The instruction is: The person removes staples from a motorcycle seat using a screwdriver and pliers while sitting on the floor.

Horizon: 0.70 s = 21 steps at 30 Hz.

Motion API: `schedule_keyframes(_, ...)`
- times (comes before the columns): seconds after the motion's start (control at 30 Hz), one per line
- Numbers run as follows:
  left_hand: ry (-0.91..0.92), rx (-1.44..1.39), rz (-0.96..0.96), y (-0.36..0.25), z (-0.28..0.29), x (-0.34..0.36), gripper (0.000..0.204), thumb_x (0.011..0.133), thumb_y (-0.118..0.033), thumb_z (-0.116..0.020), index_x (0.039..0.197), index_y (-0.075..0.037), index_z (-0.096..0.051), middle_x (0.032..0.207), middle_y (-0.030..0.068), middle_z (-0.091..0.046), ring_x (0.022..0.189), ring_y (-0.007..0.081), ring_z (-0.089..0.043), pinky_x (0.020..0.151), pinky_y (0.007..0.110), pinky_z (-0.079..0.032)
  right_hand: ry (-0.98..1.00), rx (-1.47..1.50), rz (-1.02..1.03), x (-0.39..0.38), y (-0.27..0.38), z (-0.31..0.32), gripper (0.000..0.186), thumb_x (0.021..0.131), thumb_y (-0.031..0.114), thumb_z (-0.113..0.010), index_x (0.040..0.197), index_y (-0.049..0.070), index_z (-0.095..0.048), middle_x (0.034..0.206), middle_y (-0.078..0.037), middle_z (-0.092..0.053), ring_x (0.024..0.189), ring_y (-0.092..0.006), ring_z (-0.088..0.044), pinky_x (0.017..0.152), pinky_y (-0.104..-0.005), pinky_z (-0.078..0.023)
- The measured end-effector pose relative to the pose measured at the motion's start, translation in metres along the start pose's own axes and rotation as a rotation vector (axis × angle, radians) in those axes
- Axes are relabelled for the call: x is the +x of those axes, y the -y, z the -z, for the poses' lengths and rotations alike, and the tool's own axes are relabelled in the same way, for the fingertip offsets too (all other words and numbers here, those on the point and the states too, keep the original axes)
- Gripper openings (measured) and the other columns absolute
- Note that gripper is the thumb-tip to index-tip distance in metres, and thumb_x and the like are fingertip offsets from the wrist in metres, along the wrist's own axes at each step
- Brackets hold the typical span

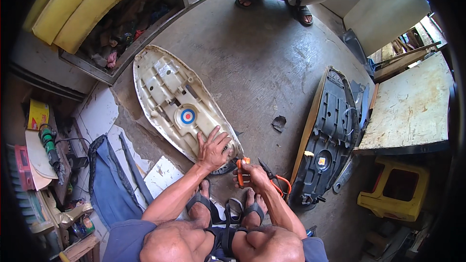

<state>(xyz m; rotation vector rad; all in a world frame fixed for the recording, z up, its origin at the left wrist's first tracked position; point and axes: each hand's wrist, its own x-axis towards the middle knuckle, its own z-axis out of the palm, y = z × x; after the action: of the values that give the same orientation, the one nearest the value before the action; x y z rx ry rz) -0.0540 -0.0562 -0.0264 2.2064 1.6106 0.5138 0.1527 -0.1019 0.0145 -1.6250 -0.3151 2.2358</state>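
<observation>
A cream-coloured plastic motorcycle seat base [167,85] lies underside up in front of me, its near end by my feet. On it is a round blue, white and red sticker [188,116]. My left hand [213,151] lies flat on the near end, fingers spread. My right hand [255,176] is closed round orange-handled pliers [239,173], at the near right rim of the base; their jaws are mostly hidden. Just right of that hand, scissors with orange handles [281,182] lie on the floor.
A black motorcycle seat [324,136] rests underside up on the right, beside a pale board [410,104] and a yellow plastic shell [395,189]. Blue-grey cover material [114,179] and a green power tool [48,140] are at left. Another person's sandalled foot [305,15] is at the far side.
</observation>
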Motion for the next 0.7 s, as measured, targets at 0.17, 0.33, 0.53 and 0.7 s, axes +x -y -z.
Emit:
schedule_keyframes(0.17,0.012,0.002,0.003,0.0,0.0,0.004,0.038,0.082,-0.033,-0.074,0.116,-0.017,-0.072,0.132,-0.0001,-0.061,0.144,0.0251,-0.038,0.104,0.075,-0.021,-0.02,0.082,-0.029,0.004,-0.002,-0.004,0.039,0.102,0.04,-0.055,0.109,0.002,-0.062,0.102,-0.014,-0.069,0.088,-0.0292,-0.07,0.074,-0.0481,-0.061)
schedule_keyframes(0.33,-0.006,0.007,-0.004,-0.002,-0.001,0.003,0.038,0.08,-0.032,-0.076,0.115,-0.016,-0.071,0.131,0.0008,-0.062,0.142,0.0261,-0.041,0.105,0.071,-0.022,-0.346,-0.698,0.135,0.021,-0.014,-0.008,0.045,0.098,0.042,-0.059,0.118,0.002,-0.062,0.106,-0.027,-0.068,0.091,-0.0448,-0.069,0.078,-0.0535,-0.056)
schedule_keyframes(0.53,0.003,0.001,0.003,-0.002,-0.001,0.005,0.038,0.081,-0.033,-0.075,0.116,-0.017,-0.072,0.131,0.0001,-0.062,0.142,0.025,-0.04,0.104,0.074,-0.021,-0.528,-1.099,0.483,0.02,-0.04,-0.009,0.046,0.091,0.043,-0.066,0.101,-0.002,-0.068,0.085,-0.028,-0.07,0.087,-0.0451,-0.069,0.076,-0.0518,-0.053)
schedule_keyframes(0.7,0.005,0.005,0.003,-0.005,-0.001,0.006,0.038,0.081,-0.033,-0.075,0.115,-0.017,-0.072,0.13,0.0002,-0.063,0.142,0.0259,-0.04,0.105,0.073,-0.021,-0.241,-0.341,0.122,0.025,-0.03,0.005,0.053,0.094,0.053,-0.064,0.089,0.001,-0.068,0.072,-0.004,-0.063,0.067,-0.0157,-0.061,0.062,-0.0342,-0.049)
